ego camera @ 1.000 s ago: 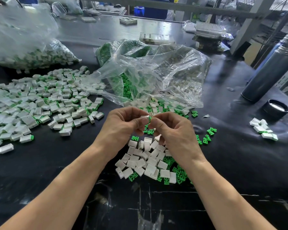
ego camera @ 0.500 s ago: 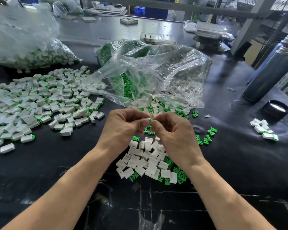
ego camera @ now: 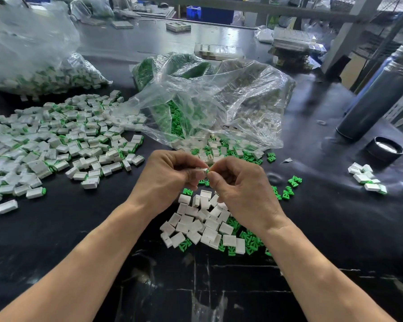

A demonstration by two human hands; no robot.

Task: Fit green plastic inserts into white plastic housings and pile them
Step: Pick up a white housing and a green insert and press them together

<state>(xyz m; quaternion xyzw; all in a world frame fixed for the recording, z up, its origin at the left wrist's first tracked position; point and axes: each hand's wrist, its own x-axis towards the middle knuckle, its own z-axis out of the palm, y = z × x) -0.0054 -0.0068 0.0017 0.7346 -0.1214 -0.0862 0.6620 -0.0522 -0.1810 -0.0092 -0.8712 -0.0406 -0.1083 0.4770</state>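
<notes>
My left hand [ego camera: 170, 177] pinches a small white housing [ego camera: 201, 169] at its fingertips, above the middle of the black table. My right hand [ego camera: 240, 187] meets it from the right and pinches a green insert [ego camera: 207, 170] at the housing's end; only a sliver of green shows. Under my hands lies a heap of loose white housings [ego camera: 203, 221] mixed with green inserts [ego camera: 249, 240]. A wide pile of fitted white-and-green pieces [ego camera: 56, 145] spreads over the left of the table.
An open clear bag [ego camera: 209, 105] holding green inserts and white housings lies behind my hands. Another bag of pieces [ego camera: 40, 73] sits far left. A dark cylinder [ego camera: 377, 98], a round black lid [ego camera: 385, 148] and a few fitted pieces [ego camera: 368, 180] are at the right.
Both hands stay together above the loose heap. The green insert has gone further into the white housing; less green shows between the fingertips now.
</notes>
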